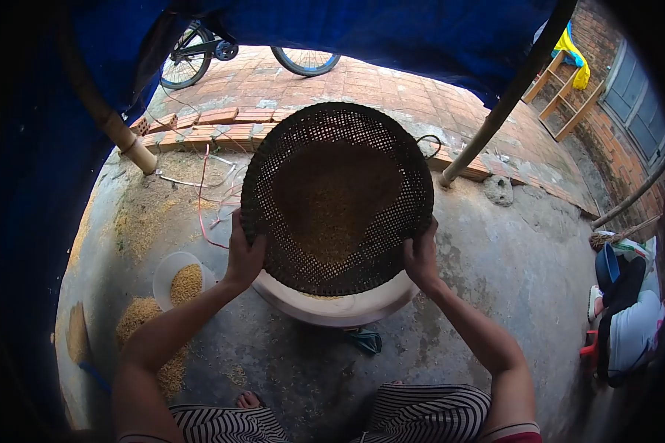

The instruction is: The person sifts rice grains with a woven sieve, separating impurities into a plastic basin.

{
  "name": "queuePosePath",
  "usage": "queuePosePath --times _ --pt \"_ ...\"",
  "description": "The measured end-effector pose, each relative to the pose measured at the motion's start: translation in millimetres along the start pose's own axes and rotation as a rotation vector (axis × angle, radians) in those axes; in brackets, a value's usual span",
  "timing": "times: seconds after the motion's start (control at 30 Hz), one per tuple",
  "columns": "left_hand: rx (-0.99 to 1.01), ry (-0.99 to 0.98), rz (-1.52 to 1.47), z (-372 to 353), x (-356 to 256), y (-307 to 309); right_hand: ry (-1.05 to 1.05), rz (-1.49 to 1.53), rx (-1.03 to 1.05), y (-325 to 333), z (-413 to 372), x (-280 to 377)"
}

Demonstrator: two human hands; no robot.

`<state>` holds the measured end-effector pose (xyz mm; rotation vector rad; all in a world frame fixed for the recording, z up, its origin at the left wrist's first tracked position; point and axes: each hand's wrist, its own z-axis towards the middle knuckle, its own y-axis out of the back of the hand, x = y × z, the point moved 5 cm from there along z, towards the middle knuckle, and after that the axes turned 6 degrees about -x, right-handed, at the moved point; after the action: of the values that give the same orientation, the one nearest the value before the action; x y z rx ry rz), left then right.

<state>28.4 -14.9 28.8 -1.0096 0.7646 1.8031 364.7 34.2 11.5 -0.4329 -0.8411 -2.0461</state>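
Note:
A round, dark woven sieve (338, 275) is held up in front of me, with a brownish layer of grain (332, 214) on its mesh. My left hand (244, 255) grips the rim at the lower left, thumb on the near side. On the opposite side my right hand (421, 257) is closed around the lower right of the rim. Below the sieve stands a wide, pale basin (340, 314), mostly hidden by it; only its near rim shows. The fingers behind the sieve are out of sight.
Left on the concrete are a white bucket (165, 275) lying tipped with grain in it and a grain pile (137, 316). Bamboo poles (480, 140) hold a blue tarp (391, 29). A bicycle (307, 60) stands beyond the brick edging. A person (635, 332) sits far right.

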Motion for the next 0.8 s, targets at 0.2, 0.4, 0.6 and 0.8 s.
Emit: queuePosePath --times 0.2,0.4,0.6,0.8 --pt "0.159 0.453 0.164 14.1 81.7 -9.8 -0.871 -0.038 0.497 -7.1 0.4 6.6" --pt "0.051 0.196 0.029 4.6 30.9 -4.2 -0.551 -0.067 0.291 2.1 -2.5 3.7" --pt "0.125 0.271 0.035 26.2 38.8 -4.5 -0.206 -0.002 0.056 -8.2 2.4 -5.1" --pt "0.211 0.594 0.237 3.8 72.0 -0.5 -0.820 -0.024 0.500 -11.8 -14.6 -13.7"
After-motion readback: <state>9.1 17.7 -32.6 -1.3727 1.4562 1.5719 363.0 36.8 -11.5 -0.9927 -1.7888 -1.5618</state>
